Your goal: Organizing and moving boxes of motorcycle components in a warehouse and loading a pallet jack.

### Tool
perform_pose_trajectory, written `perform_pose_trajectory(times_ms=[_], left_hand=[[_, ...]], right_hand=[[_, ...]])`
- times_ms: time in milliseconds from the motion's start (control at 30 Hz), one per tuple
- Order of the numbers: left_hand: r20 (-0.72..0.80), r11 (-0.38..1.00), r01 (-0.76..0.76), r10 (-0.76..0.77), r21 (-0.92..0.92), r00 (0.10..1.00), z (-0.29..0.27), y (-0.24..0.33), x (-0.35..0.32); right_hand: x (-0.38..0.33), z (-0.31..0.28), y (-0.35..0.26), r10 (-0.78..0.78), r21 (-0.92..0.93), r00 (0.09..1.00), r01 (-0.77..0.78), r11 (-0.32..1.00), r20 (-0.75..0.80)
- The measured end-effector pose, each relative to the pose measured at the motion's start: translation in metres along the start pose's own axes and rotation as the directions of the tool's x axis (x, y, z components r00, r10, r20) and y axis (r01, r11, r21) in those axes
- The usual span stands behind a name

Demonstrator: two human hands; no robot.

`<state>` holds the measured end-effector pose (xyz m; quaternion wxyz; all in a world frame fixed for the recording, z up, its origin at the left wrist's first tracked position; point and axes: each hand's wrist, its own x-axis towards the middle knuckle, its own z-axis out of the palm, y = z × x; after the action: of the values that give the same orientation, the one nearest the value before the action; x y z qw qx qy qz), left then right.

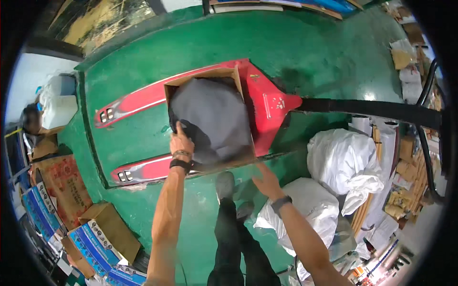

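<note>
A cardboard box [239, 81] stands across the forks of a red pallet truck [266, 106]. A dark grey sheet-like bag or liner [212, 114] fills its opening and hides whatever lies beneath. At the box's left side my left hand [181, 143] is closed on the liner's edge, its index finger reaching up along the dark material; the other fingers are partly hidden. My right hand [268, 182] is just off the box's near right corner, fingers apart and slightly blurred, with nothing seen in it.
The pallet truck's black handle [362, 106] stretches right. White sacks [341, 159] are heaped at the near right, beside long rolls and tubes. Blue-and-white cartons [93, 245] and a brown box [112, 229] stand at the lower left. My feet [225, 185] are close to the near fork.
</note>
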<state>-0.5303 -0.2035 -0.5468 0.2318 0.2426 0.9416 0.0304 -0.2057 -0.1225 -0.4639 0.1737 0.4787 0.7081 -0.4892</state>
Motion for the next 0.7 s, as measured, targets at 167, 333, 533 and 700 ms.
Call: perform_pose_trajectory(times_ms=[167, 333, 533, 700], left_hand=[[-0.014, 0.995, 0.074, -0.075, -0.062, 0.997, 0.024, 0.011, -0.003], [-0.032, 0.976, -0.007, 0.000, -0.217, 0.999, 0.045, 0.004, -0.039], [-0.133, 0.947, -0.096, 0.057, -0.306, 0.990, 0.053, 0.002, -0.031], [-0.074, 0.919, -0.296, 0.286, -0.260, 0.955, 0.038, -0.011, -0.006]], right_hand=[[-0.120, 0.005, 0.099, 0.265, -0.064, 0.961, -0.260, 0.963, 0.074], [-0.212, 0.041, 0.205, 0.415, -0.053, 0.908, -0.412, 0.910, 0.064], [-0.245, 0.029, 0.230, 0.424, 0.054, 0.901, -0.429, 0.902, 0.090], [-0.173, 0.004, 0.217, 0.220, -0.075, 0.972, -0.214, 0.974, 0.087]])
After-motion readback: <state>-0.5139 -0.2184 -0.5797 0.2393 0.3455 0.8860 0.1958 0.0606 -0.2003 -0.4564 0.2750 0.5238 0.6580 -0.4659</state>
